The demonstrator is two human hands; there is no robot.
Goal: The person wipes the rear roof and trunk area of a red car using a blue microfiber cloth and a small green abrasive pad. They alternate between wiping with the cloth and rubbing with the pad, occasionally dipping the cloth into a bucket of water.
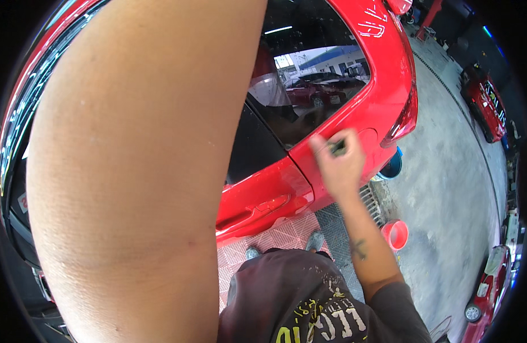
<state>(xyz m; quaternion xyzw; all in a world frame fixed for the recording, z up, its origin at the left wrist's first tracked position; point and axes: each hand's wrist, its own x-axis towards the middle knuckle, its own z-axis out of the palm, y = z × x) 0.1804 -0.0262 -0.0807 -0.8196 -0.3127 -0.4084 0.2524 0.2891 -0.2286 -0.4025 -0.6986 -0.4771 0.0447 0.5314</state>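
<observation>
My right hand [342, 166] is closed, slightly smeared by motion, just over the red rear side panel [326, 186] of a car, below the corner of its dark side window [315, 86]. Between the fingers shows a small dark, greenish thing [337, 148] that I cannot make out. I cannot tell whether it touches the paint. My raised left forearm [126, 160] is very near the camera and hides much of the car's left part; its hand lies outside the picture. Near the rear door's edge is the red door handle [269, 204].
A red bucket [396, 235] and a blue-rimmed dark bucket [392, 166] stand on the grey floor [440, 188], right of the car. Between them runs a floor grate [371, 204]. My feet are on red floor tiles [240, 268]. Other red cars [485, 106] stand farther right.
</observation>
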